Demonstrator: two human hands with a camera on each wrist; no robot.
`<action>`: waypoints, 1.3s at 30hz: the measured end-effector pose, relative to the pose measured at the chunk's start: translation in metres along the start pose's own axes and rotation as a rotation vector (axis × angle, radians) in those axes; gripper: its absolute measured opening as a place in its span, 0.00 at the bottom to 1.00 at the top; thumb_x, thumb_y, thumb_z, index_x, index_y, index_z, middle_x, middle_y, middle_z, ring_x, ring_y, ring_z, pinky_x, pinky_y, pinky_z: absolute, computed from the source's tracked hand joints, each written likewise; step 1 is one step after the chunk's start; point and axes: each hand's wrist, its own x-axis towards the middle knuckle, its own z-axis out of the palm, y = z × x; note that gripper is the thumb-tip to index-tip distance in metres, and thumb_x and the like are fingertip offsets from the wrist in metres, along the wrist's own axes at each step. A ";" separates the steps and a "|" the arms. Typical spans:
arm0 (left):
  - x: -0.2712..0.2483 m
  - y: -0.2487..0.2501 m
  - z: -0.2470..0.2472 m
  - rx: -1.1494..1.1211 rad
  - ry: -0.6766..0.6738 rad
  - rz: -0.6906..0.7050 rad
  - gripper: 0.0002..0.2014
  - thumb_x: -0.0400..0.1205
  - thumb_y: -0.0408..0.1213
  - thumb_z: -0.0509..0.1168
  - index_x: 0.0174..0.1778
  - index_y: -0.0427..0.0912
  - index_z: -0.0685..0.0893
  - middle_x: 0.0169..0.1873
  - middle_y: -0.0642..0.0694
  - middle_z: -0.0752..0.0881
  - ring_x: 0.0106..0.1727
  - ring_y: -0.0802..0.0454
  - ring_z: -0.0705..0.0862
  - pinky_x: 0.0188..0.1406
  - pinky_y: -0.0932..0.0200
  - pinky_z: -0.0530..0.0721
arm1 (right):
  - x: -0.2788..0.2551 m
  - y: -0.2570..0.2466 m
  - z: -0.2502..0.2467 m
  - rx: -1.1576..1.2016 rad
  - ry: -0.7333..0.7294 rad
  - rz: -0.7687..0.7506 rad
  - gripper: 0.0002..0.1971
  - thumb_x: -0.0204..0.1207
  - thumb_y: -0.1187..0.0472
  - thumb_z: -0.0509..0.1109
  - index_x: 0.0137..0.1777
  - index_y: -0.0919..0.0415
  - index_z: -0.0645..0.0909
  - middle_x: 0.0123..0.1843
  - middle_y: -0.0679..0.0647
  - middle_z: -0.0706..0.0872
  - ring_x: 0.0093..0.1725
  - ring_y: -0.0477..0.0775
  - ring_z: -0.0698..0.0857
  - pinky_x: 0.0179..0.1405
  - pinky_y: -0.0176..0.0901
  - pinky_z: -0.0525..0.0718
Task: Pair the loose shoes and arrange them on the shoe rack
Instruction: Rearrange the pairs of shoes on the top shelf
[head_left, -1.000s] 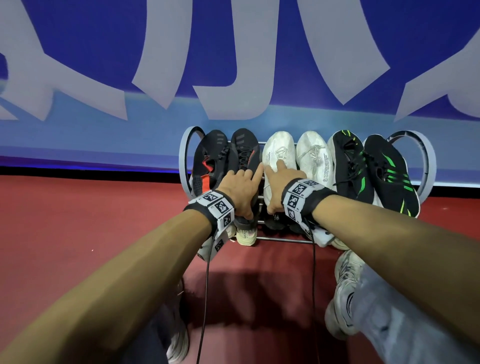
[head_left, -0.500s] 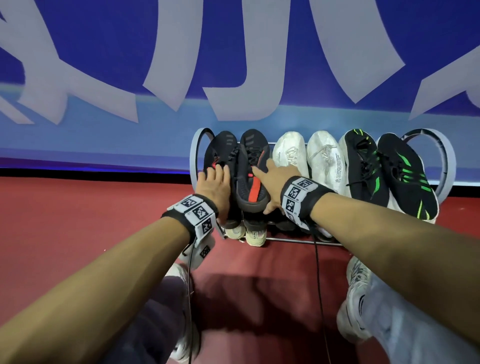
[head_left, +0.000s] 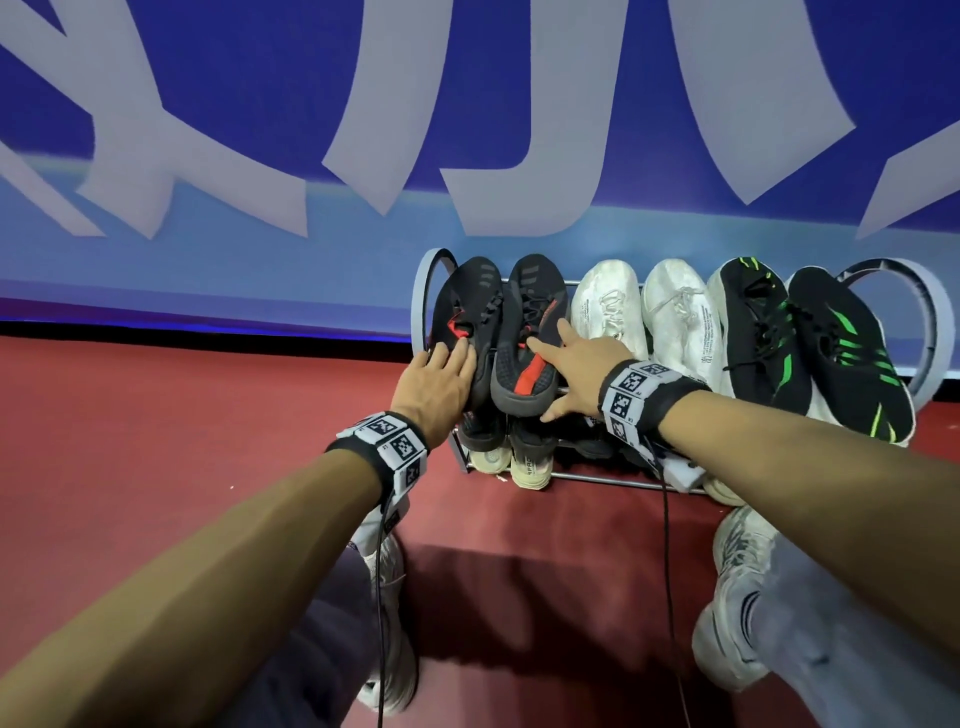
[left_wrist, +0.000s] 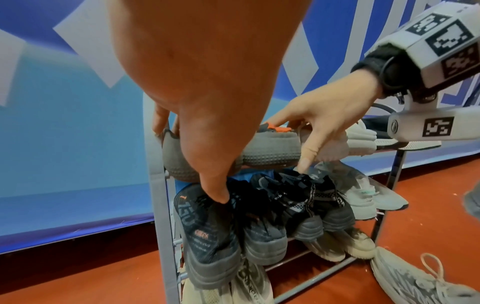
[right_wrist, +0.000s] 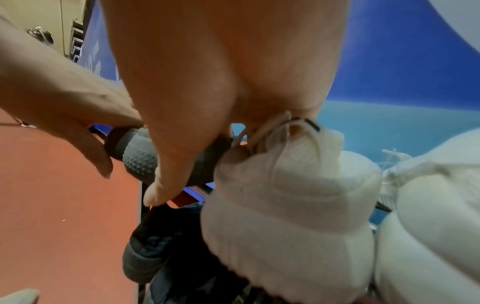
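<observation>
A pair of black shoes with red trim stands toes-up at the left end of the shoe rack's (head_left: 427, 291) top tier. My left hand (head_left: 436, 382) lies flat, fingers straight, against the outer side of the left black shoe (head_left: 475, 306). My right hand (head_left: 574, 364) presses the right side of the right black shoe (head_left: 530, 332), fingers extended and thumb spread below its grey heel (left_wrist: 270, 152). A white pair (head_left: 605, 306) and a black-and-green pair (head_left: 753, 322) fill the rest of that tier. The white heel (right_wrist: 285, 195) is close by my right palm.
The lower tier holds several dark and pale shoes (left_wrist: 207, 226) with heels outward. The rack stands on red floor against a blue and white banner wall (head_left: 260, 260). My own feet in pale sneakers (head_left: 737, 597) are just in front of the rack.
My left hand slid from the right black shoe to the outer side of the left one. My right hand left the white shoe for the right black shoe's side.
</observation>
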 end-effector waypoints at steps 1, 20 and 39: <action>0.001 -0.001 -0.001 -0.002 -0.002 0.005 0.46 0.83 0.56 0.65 0.87 0.34 0.48 0.86 0.38 0.56 0.78 0.39 0.67 0.73 0.48 0.70 | 0.001 0.001 -0.002 0.009 -0.008 0.002 0.58 0.63 0.30 0.77 0.87 0.43 0.47 0.88 0.65 0.50 0.74 0.64 0.78 0.65 0.57 0.80; 0.032 0.019 -0.043 -0.182 -0.181 -0.047 0.71 0.63 0.67 0.78 0.84 0.60 0.27 0.81 0.38 0.58 0.69 0.34 0.76 0.60 0.38 0.81 | -0.006 0.055 0.006 0.048 -0.089 -0.050 0.75 0.45 0.23 0.80 0.86 0.42 0.37 0.87 0.62 0.51 0.85 0.66 0.55 0.76 0.68 0.70; 0.035 0.030 -0.060 -0.307 -0.283 -0.127 0.67 0.62 0.82 0.65 0.86 0.60 0.32 0.87 0.39 0.44 0.83 0.28 0.59 0.73 0.34 0.73 | -0.017 0.064 0.007 -0.058 -0.061 0.068 0.76 0.41 0.25 0.82 0.85 0.35 0.37 0.88 0.58 0.40 0.87 0.63 0.42 0.72 0.87 0.48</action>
